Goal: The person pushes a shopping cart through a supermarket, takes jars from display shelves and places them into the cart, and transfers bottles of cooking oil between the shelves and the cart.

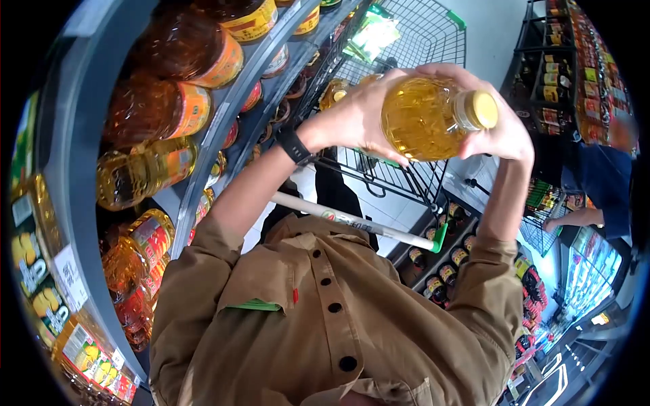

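Observation:
I hold a clear bottle of golden cooking oil (421,120) with a yellow cap above the shopping cart, tilted with its cap toward the right. My left hand (362,116), below a black wristband (294,146), is closed around the bottle's left side. My right hand (506,132) is closed around the side by the neck and cap, its thumb below the neck. Parts of the fingers are hidden behind the bottle. Beneath my hands is the wire cart (420,30), holding green-and-white packets (371,34) and a yellow bottle (332,93).
Shelves on the left carry several large oil bottles (152,108) and price labels (70,276). The cart's white handle (352,220) crosses before my waist. At right stand a person in dark blue (599,183) and racks of bottles (558,74). Dark bottles (447,274) line a low shelf.

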{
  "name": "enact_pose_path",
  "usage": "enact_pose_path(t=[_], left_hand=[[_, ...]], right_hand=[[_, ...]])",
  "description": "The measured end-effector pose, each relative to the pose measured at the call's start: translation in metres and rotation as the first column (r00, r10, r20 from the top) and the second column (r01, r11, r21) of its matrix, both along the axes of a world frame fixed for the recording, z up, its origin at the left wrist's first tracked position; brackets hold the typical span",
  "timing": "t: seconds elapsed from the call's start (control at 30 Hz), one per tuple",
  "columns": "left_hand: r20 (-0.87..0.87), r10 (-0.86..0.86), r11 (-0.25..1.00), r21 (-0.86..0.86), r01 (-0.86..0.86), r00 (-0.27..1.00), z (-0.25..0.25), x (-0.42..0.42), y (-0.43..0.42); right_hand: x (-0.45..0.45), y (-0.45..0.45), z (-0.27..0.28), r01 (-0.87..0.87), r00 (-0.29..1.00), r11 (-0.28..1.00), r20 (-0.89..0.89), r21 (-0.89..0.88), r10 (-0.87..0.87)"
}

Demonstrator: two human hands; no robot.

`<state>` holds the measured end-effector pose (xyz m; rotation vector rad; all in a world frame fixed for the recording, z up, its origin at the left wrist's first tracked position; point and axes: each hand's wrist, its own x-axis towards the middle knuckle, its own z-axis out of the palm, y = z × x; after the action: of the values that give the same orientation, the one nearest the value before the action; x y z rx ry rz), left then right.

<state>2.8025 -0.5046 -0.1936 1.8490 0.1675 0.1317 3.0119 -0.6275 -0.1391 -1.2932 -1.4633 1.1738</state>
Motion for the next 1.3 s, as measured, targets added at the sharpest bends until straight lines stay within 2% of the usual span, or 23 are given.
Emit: enact_pose_path(t=[0.03,0.07,0.13,0.17,0.27,0.3,0.33,0.4,0.43,0.5,0.57,0.67,0.7,0.73,0.77,0.87,0.9,1.03,1.1,1.13,1.17,1.27,1.3], left_hand=[[0.118,-0.015,1.000,-0.008,0.016,0.993,-0.016,0.007,0.008],[0.125,-0.027,0.999,-0.032,0.031,0.992,-0.030,0.011,0.015],[0.095,0.032,0.939,-0.345,0.003,0.995,-0.053,0.020,0.030],[0.016,0.028,0.996,-0.084,-0.026,0.999,-0.062,0.022,0.042],[0.007,0.127,0.987,0.101,-0.127,0.992,-0.100,0.030,0.065],[0.015,0.177,0.950,0.257,-0.175,0.984,-0.115,0.030,0.068],[-0.152,0.147,0.845,-0.494,-0.204,0.977,-0.109,0.038,0.071],[-0.125,0.298,0.906,-0.275,-0.322,0.946,-0.133,0.044,0.071],[-0.160,0.358,0.930,-0.025,-0.366,0.920,-0.140,0.043,0.072],[-0.130,0.367,0.925,-0.054,-0.376,0.921,-0.159,0.048,0.076],[-0.155,0.411,0.909,-0.002,-0.416,0.898,-0.190,0.047,0.079],[-0.198,0.420,0.875,-0.171,-0.453,0.886,-0.229,0.044,0.084],[-0.341,0.431,0.866,-0.101,-0.489,0.835,-0.226,0.043,0.082],[-0.438,0.390,0.810,-0.255,-0.528,0.810,-0.228,0.040,0.078],[-0.451,0.389,0.848,-0.167,-0.503,0.804,-0.241,0.038,0.077],[-0.512,0.348,0.920,0.027,-0.390,0.785,-0.263,0.026,0.066],[-0.506,0.369,0.925,0.117,-0.362,0.780,-0.273,0.020,0.062],[-0.575,0.383,0.918,0.327,-0.226,0.723,-0.287,0.002,0.046],[-0.693,0.314,0.944,0.302,-0.135,0.649,-0.284,0.004,0.044],[-0.677,0.289,0.949,0.297,-0.107,0.677,-0.283,0.004,0.042],[-0.718,0.218,0.964,0.262,-0.033,0.662,-0.280,0.006,0.043],[-0.765,0.155,0.963,0.259,0.078,0.625,-0.284,0.009,0.037],[-0.776,0.130,0.962,0.248,0.110,0.617,-0.290,0.007,0.035]], right_hand=[[0.007,0.007,-0.002,-0.036,0.994,0.999,0.101,-0.008,0.037],[0.009,0.015,-0.005,-0.070,0.977,0.997,0.202,-0.023,0.073],[0.008,0.033,-0.021,-0.014,0.952,0.993,0.303,-0.115,0.049],[0.010,0.043,-0.037,-0.011,0.930,0.998,0.367,-0.060,0.032],[0.014,0.075,-0.097,0.009,0.848,0.999,0.529,0.038,-0.028],[0.017,0.086,-0.098,0.026,0.837,0.990,0.538,0.140,-0.098],[0.019,0.094,-0.117,0.051,0.832,0.996,0.549,0.076,-0.084],[0.020,0.105,-0.149,0.128,0.747,0.987,0.645,0.097,-0.161],[0.022,0.108,-0.173,0.133,0.705,0.978,0.679,0.159,-0.207],[0.026,0.113,-0.215,0.132,0.607,0.949,0.734,0.286,-0.306],[0.024,0.121,-0.220,0.177,0.639,0.971,0.731,0.162,-0.238],[0.022,0.128,-0.265,0.273,0.776,0.956,0.564,0.105,-0.283],[0.023,0.131,-0.286,0.302,0.828,0.948,0.466,0.101,-0.313],[0.021,0.134,-0.304,0.331,0.868,0.939,0.361,0.093,-0.342],[0.015,0.138,-0.323,0.360,0.892,0.926,0.248,0.111,-0.377],[0.010,0.143,-0.363,0.405,0.838,0.911,0.367,0.078,-0.404],[0.006,0.144,-0.378,0.453,0.822,0.890,0.409,-0.048,-0.396],[-0.003,0.144,-0.423,0.508,0.809,0.861,0.362,-0.033,-0.464],[-0.010,0.144,-0.431,0.512,0.791,0.856,0.423,-0.066,-0.441],[-0.012,0.145,-0.430,0.516,0.781,0.853,0.454,-0.081,-0.429],[-0.009,0.146,-0.428,0.465,0.827,0.838,0.477,-0.284,-0.298],[-0.016,0.139,-0.451,0.424,0.798,0.906,0.479,-0.015,-0.365],[-0.016,0.135,-0.437,0.432,0.834,0.897,0.422,-0.098,-0.355]])
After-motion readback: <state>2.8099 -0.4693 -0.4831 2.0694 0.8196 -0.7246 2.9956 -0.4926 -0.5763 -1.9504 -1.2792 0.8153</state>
